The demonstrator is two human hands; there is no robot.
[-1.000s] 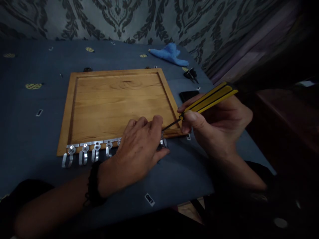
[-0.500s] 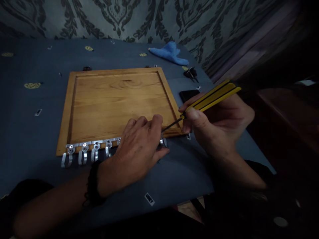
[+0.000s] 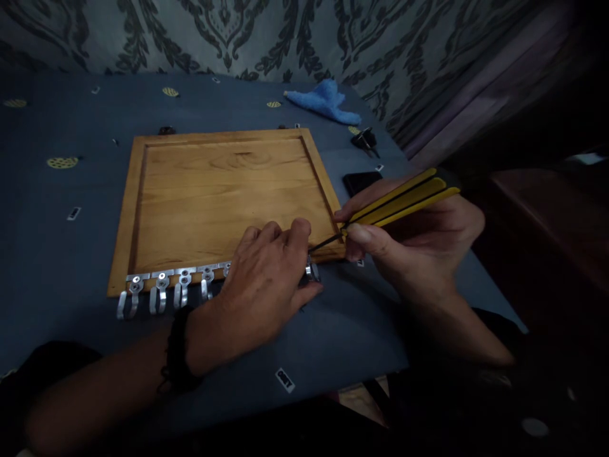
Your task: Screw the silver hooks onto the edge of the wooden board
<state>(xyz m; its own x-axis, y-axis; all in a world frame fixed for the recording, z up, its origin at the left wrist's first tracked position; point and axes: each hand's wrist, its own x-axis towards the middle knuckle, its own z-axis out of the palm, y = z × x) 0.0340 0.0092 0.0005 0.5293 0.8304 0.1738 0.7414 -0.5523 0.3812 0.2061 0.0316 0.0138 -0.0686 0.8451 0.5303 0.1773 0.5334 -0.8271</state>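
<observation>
A square wooden board [image 3: 214, 197] lies on a blue cloth. Along its near edge runs a row of several shiny metal hooks [image 3: 162, 292] fixed with screws. My left hand [image 3: 269, 273] lies over the right part of that row, fingers curled and pressing on a hook [image 3: 311, 273] at the board's near right corner. My right hand [image 3: 409, 238] grips a yellow and black screwdriver [image 3: 399, 200]. Its thin shaft slants down to the left, with the tip hidden behind my left fingers at that corner hook.
A dark phone [image 3: 359, 182] lies right of the board. A blue cloth rag [image 3: 323, 101] and a small black object [image 3: 364, 139] sit at the far right by the patterned wall. The table edge runs close in front of me.
The screwdriver handle has tilted lower and turned slightly in my right hand. My left hand stays on the hooks.
</observation>
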